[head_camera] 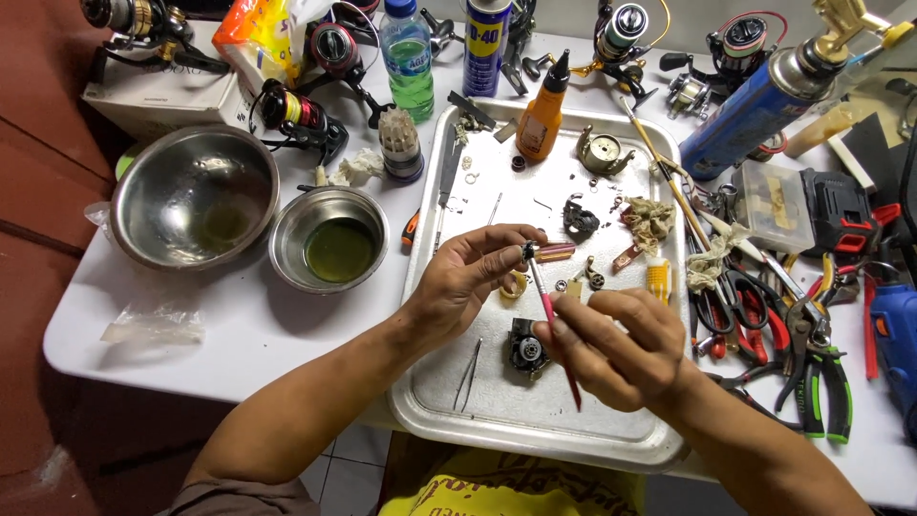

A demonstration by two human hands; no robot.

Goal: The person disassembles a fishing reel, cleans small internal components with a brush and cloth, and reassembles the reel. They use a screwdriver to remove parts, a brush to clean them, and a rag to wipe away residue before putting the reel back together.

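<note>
Brushing a small reel part over the metal tray

The small dark part [527, 250] sits pinched between the left hand's [465, 282] fingertips above the metal tray [497, 420]; the right hand [616, 344] is closed around a red-handled brush [551, 320], its tip touching the part. Short, light strokes over the tray seem best, so anything dropped lands beside the black reel body [526, 349] and tweezers [467, 375] on the white tabletop [239, 334].
</note>
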